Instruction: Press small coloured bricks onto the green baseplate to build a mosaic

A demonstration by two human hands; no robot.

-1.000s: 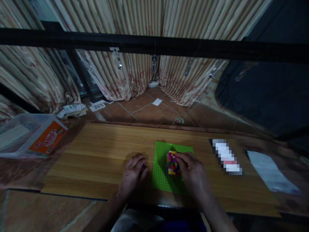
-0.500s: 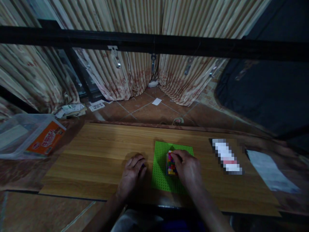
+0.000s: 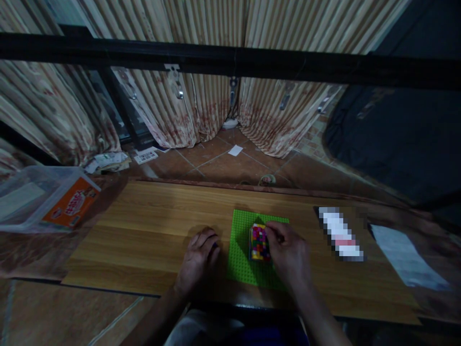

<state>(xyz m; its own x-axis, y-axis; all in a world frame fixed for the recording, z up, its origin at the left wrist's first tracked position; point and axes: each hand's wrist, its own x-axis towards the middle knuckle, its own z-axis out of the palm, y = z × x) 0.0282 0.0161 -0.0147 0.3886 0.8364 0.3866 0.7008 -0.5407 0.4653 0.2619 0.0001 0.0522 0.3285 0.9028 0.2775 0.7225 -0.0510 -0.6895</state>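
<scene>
A green studded baseplate [image 3: 239, 262] lies on the wooden table. On it stands a small block of toy bricks [image 3: 259, 242], its top a mix of pink, red, yellow, green and white. My right hand [image 3: 290, 250] is at the block's right side, thumb and forefinger pinched together by its upper right edge. Whether a piece is between those fingertips is hidden. Left of the baseplate, my left hand [image 3: 198, 254] rests on the table with curled fingers. Something small and dark blue shows at its fingertips, too small to name.
The wooden table [image 3: 144, 226] spans the front. A pixelated rectangular item [image 3: 340, 233] and a pale sheet [image 3: 406, 257] lie to the right. At the left is a clear plastic bin [image 3: 36, 223] with an orange label. A black bar [image 3: 201, 57] crosses before the curtains.
My right hand has drawn slightly right, off the block's top, so more of the coloured bricks shows. My left hand stays in place. The whole view has shifted a little.
</scene>
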